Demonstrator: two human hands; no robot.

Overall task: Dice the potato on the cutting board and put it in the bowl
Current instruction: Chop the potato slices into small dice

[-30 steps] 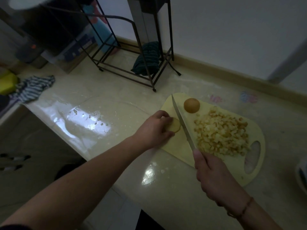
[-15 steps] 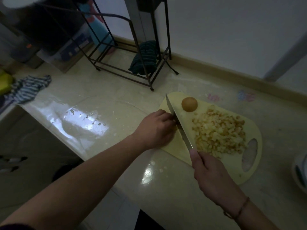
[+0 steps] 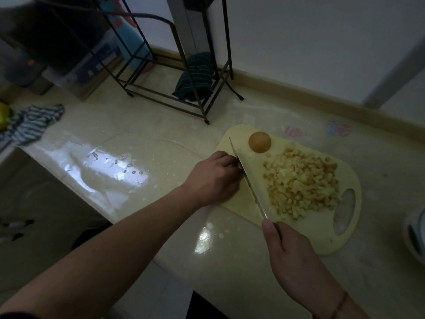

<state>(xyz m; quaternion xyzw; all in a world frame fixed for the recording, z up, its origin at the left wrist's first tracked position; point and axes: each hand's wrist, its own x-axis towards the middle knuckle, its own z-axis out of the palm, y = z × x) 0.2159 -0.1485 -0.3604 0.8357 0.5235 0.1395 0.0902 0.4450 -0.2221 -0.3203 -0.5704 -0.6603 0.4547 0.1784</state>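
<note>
While the right hand (image 3: 292, 261) grips the knife (image 3: 249, 183) and the left hand (image 3: 215, 178) curls over something hidden, diced potato (image 3: 301, 183) heaps the cutting board (image 3: 322, 245) on the glossy counter (image 3: 142, 139).

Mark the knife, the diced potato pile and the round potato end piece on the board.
knife (image 3: 247, 180), head view, mid-blade.
diced potato pile (image 3: 301, 183), head view, centre of heap.
round potato end piece (image 3: 259, 142), head view, top of dome.

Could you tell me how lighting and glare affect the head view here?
Head view: dim overall, corners dark; bright glare patches on the wet countertop; wide-angle bending of the wall edge; diced potato and knife remain legible.
</note>
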